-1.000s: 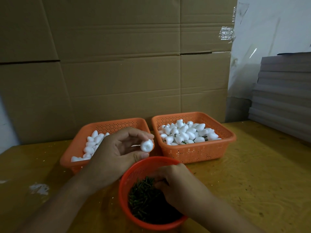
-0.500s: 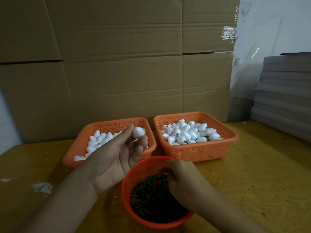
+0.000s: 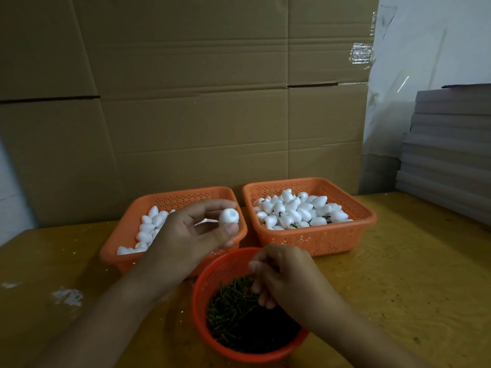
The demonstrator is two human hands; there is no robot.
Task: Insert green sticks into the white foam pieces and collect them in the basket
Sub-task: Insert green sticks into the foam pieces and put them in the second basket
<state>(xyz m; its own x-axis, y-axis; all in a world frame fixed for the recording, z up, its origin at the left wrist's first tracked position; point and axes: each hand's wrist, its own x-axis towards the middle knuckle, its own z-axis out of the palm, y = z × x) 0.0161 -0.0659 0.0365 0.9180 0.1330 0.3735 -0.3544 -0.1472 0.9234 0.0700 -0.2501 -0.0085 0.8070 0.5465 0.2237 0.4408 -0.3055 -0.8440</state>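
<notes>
Over the round red bowl (image 3: pixel 202 309) at the near edge of the tabletop (image 3: pixel 398 288), the right hand (image 3: pixel 289 274) is lowered into the heap of green sticks (image 3: pixel 233 314), fingers (image 3: pixel 261 293) curled down among them. Whether a single stick is already pinched cannot be told; the fingertips are hidden by the hand itself. The left hand (image 3: pixel 191 235) is raised above the left orange basket (image 3: pixel 127 229), which holds plain foam pieces, and pinches one white foam piece (image 3: pixel 229 215) between thumb and forefinger, its rounded end turned toward the camera.

Assessment of the step in hand: one stick only should be drawn out, held close to its tip so it does not bend, and pressed squarely into the centre of the foam. Foam of this kind likely crumbles under a skewed push, so the left hand's grip should be firm but light.

Finished pieces, some showing green stems, lie in the right orange basket (image 3: pixel 369 216), just beyond the bowl; the completed piece belongs there.
</notes>
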